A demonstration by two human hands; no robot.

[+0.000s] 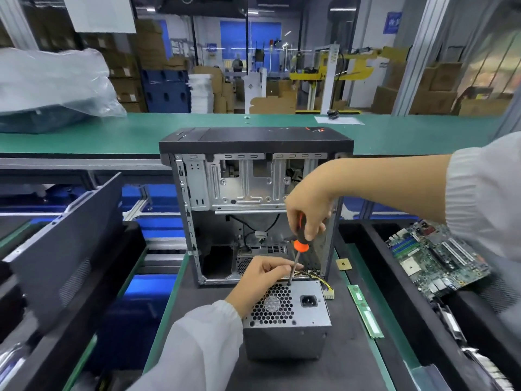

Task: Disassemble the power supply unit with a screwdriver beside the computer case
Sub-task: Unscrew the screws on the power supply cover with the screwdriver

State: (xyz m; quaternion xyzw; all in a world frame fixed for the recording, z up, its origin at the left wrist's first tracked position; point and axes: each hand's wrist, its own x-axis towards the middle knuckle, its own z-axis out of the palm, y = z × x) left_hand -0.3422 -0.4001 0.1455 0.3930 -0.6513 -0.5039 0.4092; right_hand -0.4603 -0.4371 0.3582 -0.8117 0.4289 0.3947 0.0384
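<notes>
— Watching that moment, what worried you most?

— The bit. The right hand [308, 213] was wrapped around the handle of the screwdriver [297, 249], shaft tilted, tip down at the 12 o'clock edge of the PSU [284, 314], just beyond the fan grille [275, 303]. A tilted shaft in a small screw could cam out and chew the head.

— And the left hand [265, 273]?

— Its fingers were curled at the shaft, close to the tip; I'd judge they were pinching it to steady it, though I couldn't see contact for sure. If the tip had slipped, those fingers were first in line.

— Where did the PSU sit?

— On the dark mat [352, 362], socket face up, at 6 o'clock from the open case [253, 193] and nearly touching it. Nothing clamped it. Hard downward torque could have rocked or skidded the box.

— Anything nearby at risk?

— The yellow and black wires [315, 276] ran out of the PSU at its 1 o'clock corner, right beside the tip; a slip that way could have nicked them. A RAM stick [365, 311] lay at 3 o'clock on the green strip, and a CPU [343, 264] at 2 o'clock. A freed screw could have rolled off among them or dropped through the grille.

— The motherboard [434, 261]?

— Well apart, in the tray at 3 o'clock. Safe, I thought.
</notes>
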